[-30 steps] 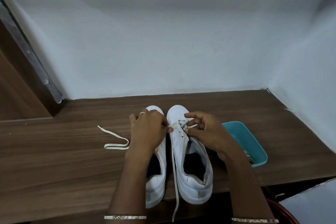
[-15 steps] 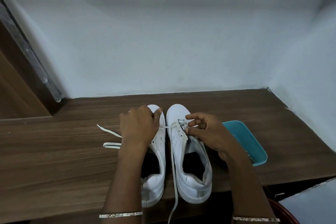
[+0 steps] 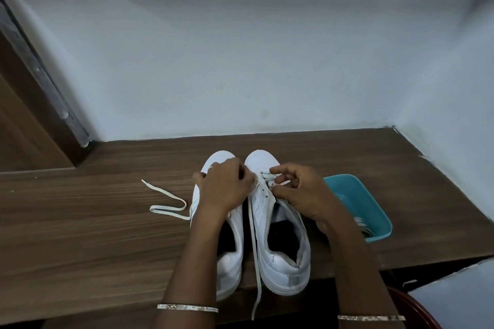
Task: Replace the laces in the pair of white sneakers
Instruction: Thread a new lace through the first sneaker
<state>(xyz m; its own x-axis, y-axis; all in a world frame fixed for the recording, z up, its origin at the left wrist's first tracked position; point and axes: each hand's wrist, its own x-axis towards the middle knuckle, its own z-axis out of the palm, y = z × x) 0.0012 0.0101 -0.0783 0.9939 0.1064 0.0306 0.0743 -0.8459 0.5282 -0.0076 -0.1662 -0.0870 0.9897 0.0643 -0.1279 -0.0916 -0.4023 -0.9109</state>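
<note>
Two white sneakers stand side by side on the wooden table, toes away from me: the left sneaker (image 3: 230,262) and the right sneaker (image 3: 280,256). My left hand (image 3: 227,189) lies over the left sneaker's front and pinches a white lace (image 3: 255,256) at the right sneaker's left eyelets. My right hand (image 3: 299,195) pinches the lace at the right eyelets near the toe. The lace's long end trails down between the shoes and over the table's front edge.
A loose white lace (image 3: 165,201) lies curled on the table (image 3: 80,222) left of the shoes. A teal tray (image 3: 374,211) holding more laces sits right of my right wrist. White walls close the back and right; a red object (image 3: 417,310) shows at the bottom right.
My left hand, which had pulled left with the lace half a second ago, has come back to the right sneaker's eyelets. My right hand has stayed at the eyelets.
</note>
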